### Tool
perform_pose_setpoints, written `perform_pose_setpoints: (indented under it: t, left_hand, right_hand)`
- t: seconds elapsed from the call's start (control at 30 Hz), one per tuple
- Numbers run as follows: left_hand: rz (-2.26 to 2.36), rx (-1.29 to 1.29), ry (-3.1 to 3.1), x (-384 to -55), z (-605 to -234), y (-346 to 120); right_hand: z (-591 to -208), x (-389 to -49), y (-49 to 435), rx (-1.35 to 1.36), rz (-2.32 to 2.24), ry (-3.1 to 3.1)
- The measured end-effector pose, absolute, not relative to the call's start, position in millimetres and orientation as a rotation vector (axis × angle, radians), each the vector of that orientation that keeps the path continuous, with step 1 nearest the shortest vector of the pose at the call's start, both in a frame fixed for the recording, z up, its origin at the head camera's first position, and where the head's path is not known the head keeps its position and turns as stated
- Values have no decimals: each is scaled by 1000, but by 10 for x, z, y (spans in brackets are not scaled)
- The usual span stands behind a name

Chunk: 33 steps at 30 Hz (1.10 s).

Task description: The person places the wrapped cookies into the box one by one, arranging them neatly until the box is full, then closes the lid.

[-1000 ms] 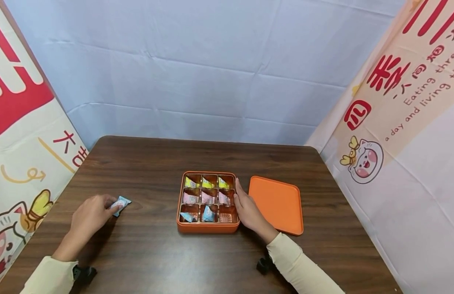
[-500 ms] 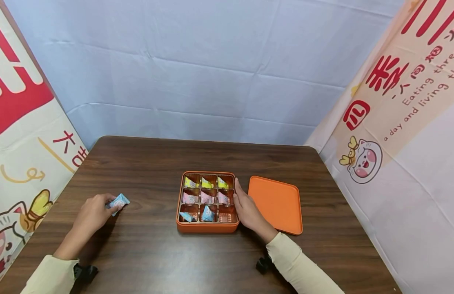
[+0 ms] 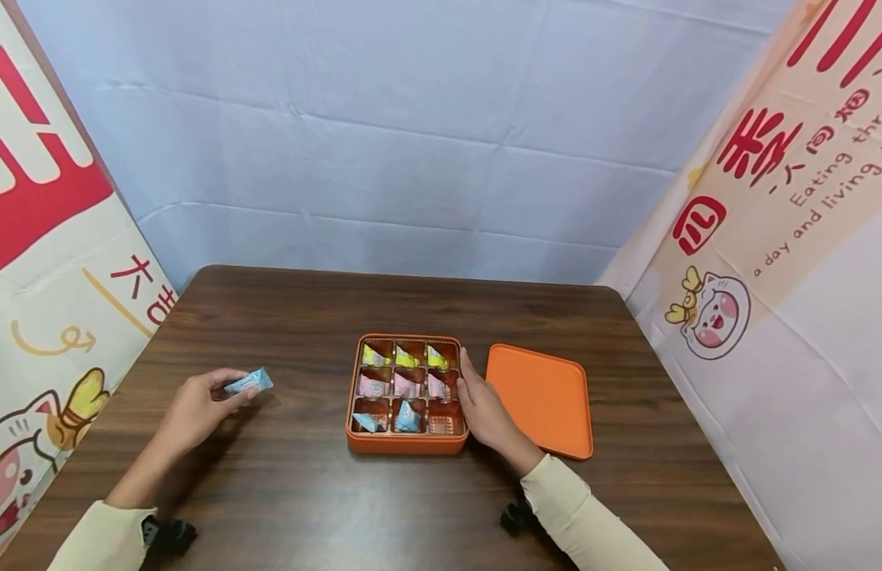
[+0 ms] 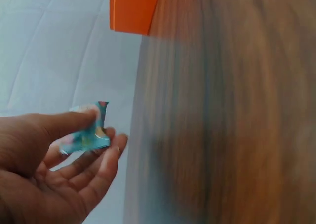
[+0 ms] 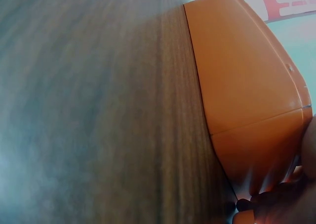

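Between thumb and fingers my left hand pinches a blue wrapped candy, held over the left part of the table. The left wrist view shows the candy under the thumb, with the other fingers spread below it. My right hand rests with fairly straight fingers along the right side of an orange box. Its divided tray holds yellow candies in the back row, pink candies in the middle, and two blue candies in front. The front right compartment holds no candy.
An orange lid lies flat just right of the box, partly behind my right hand. The brown wooden table ends at a pale blue cloth behind, with printed banners at the sides.
My left hand has lifted the blue candy off the table and moved it a little to the right, toward the box. The right hand stays at the box's side.
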<state>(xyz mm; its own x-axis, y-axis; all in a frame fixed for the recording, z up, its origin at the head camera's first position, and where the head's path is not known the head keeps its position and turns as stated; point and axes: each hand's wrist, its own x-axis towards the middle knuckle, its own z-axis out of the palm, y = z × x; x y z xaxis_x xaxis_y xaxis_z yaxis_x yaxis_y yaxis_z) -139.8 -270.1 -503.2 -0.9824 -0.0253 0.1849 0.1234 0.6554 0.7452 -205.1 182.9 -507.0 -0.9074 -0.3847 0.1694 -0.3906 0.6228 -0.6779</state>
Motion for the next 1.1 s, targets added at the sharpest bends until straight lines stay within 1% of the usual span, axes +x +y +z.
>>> perform_pose_setpoints:
  t: [0.4,0.6,0.93,1.1]
  left_hand:
    - [-2132,-103,-2477,-1405,-5083,-2557]
    - [-2365,-65,-2401,-1434,-5087,-2534]
    - [-2969,-365,-1907,-1422,-5095,-2559]
    - [-3016,-320,-1890,-1417,-5078,-2535]
  right_hand:
    - [-5094,-2034,1842,667,1186,-2813]
    - [-5088,-2029,1845,652,1183,-2817]
    - [-5097,-2042,1836,656,1187,-2816]
    - [-5086,-2051,1831,657,1185,-2805]
